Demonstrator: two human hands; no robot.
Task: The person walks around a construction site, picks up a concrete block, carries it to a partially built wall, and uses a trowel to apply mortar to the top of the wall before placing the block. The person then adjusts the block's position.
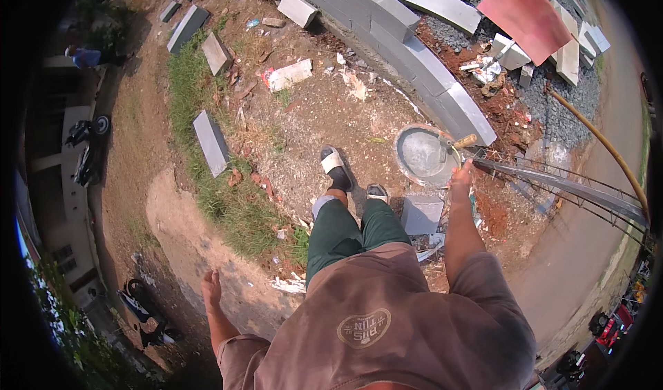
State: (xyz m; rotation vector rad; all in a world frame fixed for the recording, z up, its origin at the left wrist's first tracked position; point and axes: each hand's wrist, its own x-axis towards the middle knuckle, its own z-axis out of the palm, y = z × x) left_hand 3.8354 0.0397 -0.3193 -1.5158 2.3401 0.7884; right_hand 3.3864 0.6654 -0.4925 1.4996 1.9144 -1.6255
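My right hand (460, 176) reaches down at the right side of a round basin (398, 156) with grey mortar (423, 154) inside. Its fingers are closed by the rim, around a thin, pale curved piece (456, 156) whose kind I cannot make out. Just beyond the fingertips, a trowel's wooden handle (465, 141) sticks out over the rim. My left hand (210, 290) hangs loose at my side over the dirt, holding nothing, its fingers loosely extended. A grey block (422, 214) lies flat between the basin and my legs.
A low curved wall of grey blocks (431, 69) runs beyond the basin. Steel rebar (552, 176) and a bamboo pole (602, 141) lie to the right, near gravel (566, 107) and a red sheet (525, 20). Loose blocks (210, 143) lie in the grass; motorbikes (86, 151) stand at left.
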